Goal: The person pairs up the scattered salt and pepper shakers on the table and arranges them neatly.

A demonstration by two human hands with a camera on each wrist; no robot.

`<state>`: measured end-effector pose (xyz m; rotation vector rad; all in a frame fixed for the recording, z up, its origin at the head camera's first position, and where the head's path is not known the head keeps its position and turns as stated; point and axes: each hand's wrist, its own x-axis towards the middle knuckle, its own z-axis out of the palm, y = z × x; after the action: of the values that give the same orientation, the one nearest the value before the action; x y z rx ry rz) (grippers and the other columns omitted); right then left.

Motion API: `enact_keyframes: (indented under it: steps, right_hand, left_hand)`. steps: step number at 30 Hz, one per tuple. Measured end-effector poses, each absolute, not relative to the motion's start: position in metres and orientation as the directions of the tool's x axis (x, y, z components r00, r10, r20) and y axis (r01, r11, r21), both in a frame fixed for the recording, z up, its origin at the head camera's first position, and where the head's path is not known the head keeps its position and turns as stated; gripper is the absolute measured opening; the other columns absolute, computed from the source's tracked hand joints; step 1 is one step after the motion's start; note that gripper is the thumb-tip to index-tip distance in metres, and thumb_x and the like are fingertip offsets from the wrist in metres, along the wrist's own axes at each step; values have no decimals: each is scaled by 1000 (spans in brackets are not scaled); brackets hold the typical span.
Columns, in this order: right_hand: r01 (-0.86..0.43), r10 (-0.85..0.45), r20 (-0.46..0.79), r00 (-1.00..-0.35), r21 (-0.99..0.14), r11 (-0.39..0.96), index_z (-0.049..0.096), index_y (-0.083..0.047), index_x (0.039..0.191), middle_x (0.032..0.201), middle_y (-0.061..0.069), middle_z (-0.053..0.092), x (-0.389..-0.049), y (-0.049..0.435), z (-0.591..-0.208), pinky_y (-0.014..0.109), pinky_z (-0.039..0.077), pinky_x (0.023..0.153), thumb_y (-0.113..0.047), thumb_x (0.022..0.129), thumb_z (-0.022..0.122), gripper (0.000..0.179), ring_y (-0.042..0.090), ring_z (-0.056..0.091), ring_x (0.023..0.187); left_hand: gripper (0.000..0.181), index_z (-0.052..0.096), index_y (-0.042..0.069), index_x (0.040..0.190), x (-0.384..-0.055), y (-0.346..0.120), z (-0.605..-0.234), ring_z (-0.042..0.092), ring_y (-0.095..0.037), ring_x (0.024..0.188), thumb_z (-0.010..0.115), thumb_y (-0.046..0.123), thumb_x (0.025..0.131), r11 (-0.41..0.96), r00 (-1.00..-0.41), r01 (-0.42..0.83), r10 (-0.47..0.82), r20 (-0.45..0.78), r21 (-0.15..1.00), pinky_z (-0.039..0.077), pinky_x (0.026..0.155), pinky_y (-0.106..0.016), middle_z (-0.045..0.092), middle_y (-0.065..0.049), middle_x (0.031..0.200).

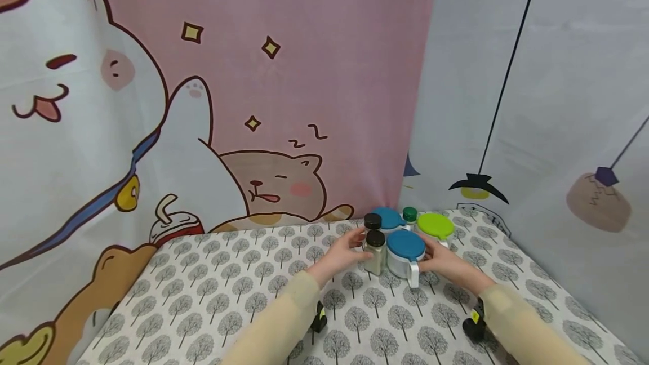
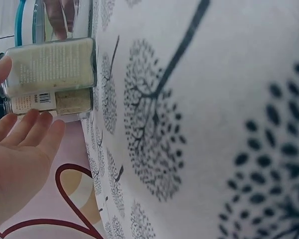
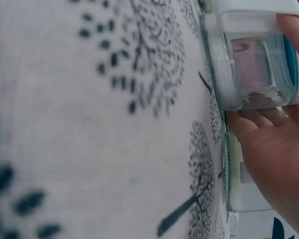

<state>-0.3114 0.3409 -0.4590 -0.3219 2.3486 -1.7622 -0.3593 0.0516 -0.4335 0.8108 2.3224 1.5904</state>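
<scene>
Two spice jars with dark caps stand one behind the other, the front jar (image 1: 375, 255) and the rear jar (image 1: 372, 221). My left hand (image 1: 346, 253) is at their left side, thumb at the front jar's neck and nearly straight fingers along the rear jar's label (image 2: 34, 101). To their right stands a clear container with a blue lid (image 1: 405, 244) and a white handle (image 1: 413, 275). My right hand (image 1: 442, 258) rests on its right side, thumb near the lid and extended fingers against the clear wall (image 3: 261, 99).
Behind are another blue-lidded container (image 1: 389, 218), a green-capped jar (image 1: 409, 214) and a container with a lime-green lid (image 1: 435, 225). The table wears a tree-print cloth (image 1: 223, 275). A cartoon curtain (image 1: 324, 72) hangs along its back edge.
</scene>
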Motion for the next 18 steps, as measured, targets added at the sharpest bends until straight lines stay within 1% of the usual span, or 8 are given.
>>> enact_keyframes:
  steps: [4, 8, 13, 16, 18]
  right_hand:
    - [-85, -297, -1, -955, -957, 276, 1, -13, 157, 157, 24, 13, -316, 338, -462, 60, 24, 109, -16, 89, 72, 98, 45, 11, 142]
    - [-110, -307, 19, -951, -954, 279, 2, -10, 157, 156, 25, 15, -318, 337, -464, 58, 26, 108, -14, 88, 72, 98, 46, 13, 142]
    - [-122, -309, 32, -950, -953, 276, 1, -6, 156, 152, 31, 20, -317, 337, -463, 56, 36, 103, -13, 88, 73, 99, 49, 24, 137]
    - [-118, -318, 31, -948, -958, 260, 2, -6, 155, 151, 31, 23, -316, 336, -462, 54, 40, 101, -11, 88, 72, 97, 48, 29, 135]
    - [-121, -321, 33, -946, -959, 257, 3, -6, 155, 150, 31, 24, -316, 337, -463, 53, 40, 101, -10, 88, 72, 97, 47, 31, 135]
  left_hand:
    - [70, 42, 13, 147, -361, 51, -438, 52, -29, 123, 75, 18, 86, 271, -834, 322, 534, 137, 907, 44, 99, -43, 56, -10, 133]
    - [64, 47, 9, 143, -362, 53, -443, 56, -28, 117, 75, 13, 85, 246, -838, 313, 526, 145, 917, 47, 95, -40, 60, -12, 127]
    - [58, 52, 6, 137, -362, 57, -447, 59, -25, 111, 76, 11, 84, 238, -839, 303, 526, 139, 923, 49, 90, -37, 62, -10, 121]
    - [54, 55, 8, 134, -360, 58, -449, 59, -24, 109, 76, 12, 84, 241, -832, 321, 535, 151, 916, 50, 90, -36, 62, -8, 121]
    - [51, 58, 10, 131, -360, 59, -449, 60, -24, 108, 76, 12, 84, 240, -828, 330, 538, 158, 913, 50, 88, -37, 62, -7, 120]
